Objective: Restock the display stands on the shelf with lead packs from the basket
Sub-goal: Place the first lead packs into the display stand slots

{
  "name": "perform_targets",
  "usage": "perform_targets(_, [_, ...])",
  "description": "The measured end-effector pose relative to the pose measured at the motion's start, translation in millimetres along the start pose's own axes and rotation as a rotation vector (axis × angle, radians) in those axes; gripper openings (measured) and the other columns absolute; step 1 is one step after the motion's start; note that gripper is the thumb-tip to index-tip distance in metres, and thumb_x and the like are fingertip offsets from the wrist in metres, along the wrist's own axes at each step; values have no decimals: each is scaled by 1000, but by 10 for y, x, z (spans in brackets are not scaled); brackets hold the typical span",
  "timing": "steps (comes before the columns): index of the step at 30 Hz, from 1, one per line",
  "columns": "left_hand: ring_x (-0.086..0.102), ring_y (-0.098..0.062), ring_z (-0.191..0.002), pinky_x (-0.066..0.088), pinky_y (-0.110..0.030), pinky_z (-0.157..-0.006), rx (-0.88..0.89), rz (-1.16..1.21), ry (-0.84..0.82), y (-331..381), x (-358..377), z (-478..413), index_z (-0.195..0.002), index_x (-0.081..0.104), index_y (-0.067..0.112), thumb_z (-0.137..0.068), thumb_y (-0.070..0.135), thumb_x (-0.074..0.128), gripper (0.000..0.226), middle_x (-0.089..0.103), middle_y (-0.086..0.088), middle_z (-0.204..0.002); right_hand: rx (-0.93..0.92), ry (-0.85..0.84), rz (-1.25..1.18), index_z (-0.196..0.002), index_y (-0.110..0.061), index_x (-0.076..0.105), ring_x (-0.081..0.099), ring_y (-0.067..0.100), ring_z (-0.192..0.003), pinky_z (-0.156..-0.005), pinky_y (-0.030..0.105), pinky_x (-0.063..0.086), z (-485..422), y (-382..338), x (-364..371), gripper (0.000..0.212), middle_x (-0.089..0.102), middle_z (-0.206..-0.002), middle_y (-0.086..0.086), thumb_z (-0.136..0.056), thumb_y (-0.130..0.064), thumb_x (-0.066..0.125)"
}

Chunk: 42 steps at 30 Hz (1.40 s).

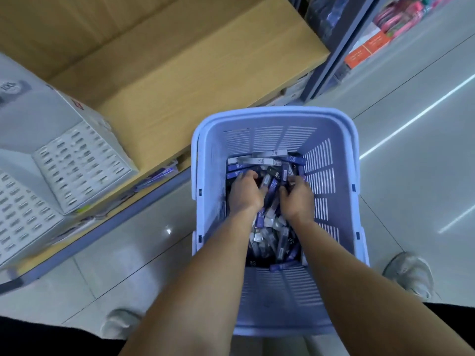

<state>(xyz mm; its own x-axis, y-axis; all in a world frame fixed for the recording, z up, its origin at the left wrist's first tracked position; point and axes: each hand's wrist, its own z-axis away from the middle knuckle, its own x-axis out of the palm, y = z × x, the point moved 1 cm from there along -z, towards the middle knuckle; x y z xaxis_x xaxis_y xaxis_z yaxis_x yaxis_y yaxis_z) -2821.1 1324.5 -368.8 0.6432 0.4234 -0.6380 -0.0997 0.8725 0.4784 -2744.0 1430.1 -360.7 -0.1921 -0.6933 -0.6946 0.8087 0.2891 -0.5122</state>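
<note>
The basket is pale lilac, its walls patterned with rows of narrow slots. The lead packs inside are purple, white and black, some with contrasting lettering. The display stands are white with gridded dark slots; the shelf is light wood-grain.

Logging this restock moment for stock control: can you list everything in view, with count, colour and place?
basket: one, lavender, on the floor
lead packs: many, purple, black, white, loose in basket
display stands: two, white, slotted, on shelf, left
shelf: one, wood-coloured, blue-edged, upper left
orange boxes: two, far shelving, upper right
shoes: two, pale, flanking the basket
left hand: in basket, fingers curled among packs
right hand: in basket, fingers curled among packs
</note>
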Motion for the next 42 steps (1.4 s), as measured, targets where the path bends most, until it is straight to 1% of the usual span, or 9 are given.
perform_targets(3, [64,-24,-101,54,-40,-86,47,-77,-38,-14,94,-44,-121,59,20,-82,43,81,51,67,-1,-115,22,48,-41,-113,-10,65,65,30,-96,-77,29,45,-12,56,80,21,70,-110,12,-97,-22,62])
perform_targets(10, [68,-25,-94,56,-42,-85,41,-45,-56,-115,69,105,-124,61,18,-89,32,76,41,71,-5,-111,67,-62,-104,-130,-10,61,67,26,-106,-80,21,41,149,140,40,36,71,-115,6,-94,-14,64])
perform_targets(20, [67,-27,-105,53,-42,-92,6,59,-13,-74,39,336,-129,57,15,-96,42,64,43,70,-4,-117,72,-176,-274,-134,-18,62,64,18,-111,-101,29,47,347,237,53,36,70,-119,-1,-98,-16,61])
perform_targets(24, [63,-28,-110,51,-38,-90,-12,76,-16,-34,48,330,-131,52,14,-89,47,73,58,64,-7,-126,-10,-222,-309,-115,-18,74,63,9,-72,-69,26,53,374,230,92,24,73,-87,-5,-99,-10,57])
perform_targets(27, [62,-29,-117,51,-41,-97,-24,116,-16,-67,44,286,-136,51,14,-86,44,78,64,64,-7,-132,-24,-150,-240,-130,-14,65,64,11,-86,-74,13,50,384,207,41,34,69,-111,-3,-100,-6,51])
perform_targets(30, [63,-29,-115,52,-41,-94,-19,74,13,-59,55,243,-137,52,14,-83,47,80,70,65,-7,-129,-102,34,-115,-142,-9,50,55,25,-121,-104,29,43,319,179,-37,47,54,-136,9,-96,-8,54])
perform_targets(33, [62,-30,-115,50,-38,-90,12,-34,43,-23,79,220,-138,51,15,-84,51,77,71,64,-8,-130,-85,24,-93,-153,-8,30,41,28,-135,-110,31,35,225,75,-34,66,33,-152,15,-94,-9,59])
perform_targets(38, [64,-29,-110,50,-38,-85,-13,-64,79,-74,110,243,-134,54,17,-83,58,74,69,66,-6,-124,11,118,-92,-146,-2,34,47,36,-126,-106,44,44,352,103,45,58,43,-139,20,-93,-10,57])
perform_targets(42, [65,-29,-110,49,-36,-87,-7,-84,88,-152,161,271,-131,56,15,-86,56,71,63,71,-6,-117,71,26,-128,-146,-2,38,52,32,-120,-100,27,39,378,172,70,55,42,-139,19,-95,-11,56])
